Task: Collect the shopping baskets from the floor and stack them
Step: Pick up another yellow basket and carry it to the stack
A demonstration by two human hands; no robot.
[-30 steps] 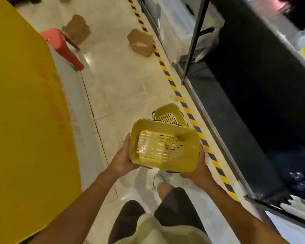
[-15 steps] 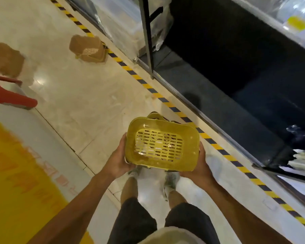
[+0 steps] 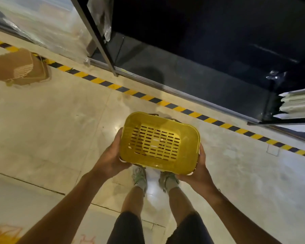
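Hands: left hand and right hand each clasp one short end of the yellow basket, fingers curled around its rim and walls.
Basket: held in the air above the floor, over the person's shoes, its slotted bottom facing the camera; long axis runs left to right between the two hands.
Another basket: a dark handle and rim edge peek out just past the far edge of the held one, so a second basket seems to sit under it; I cannot tell whether they touch.
Coming move: likely a straight lowering onto it, both hands equally near.
Brown basket: lies on the floor by the striped tape, well to the left, not yet collected.
Change: half a second ago the view looked further along the aisle and showed a red stool; now it looks squarely down, and the basket has turned flatter.
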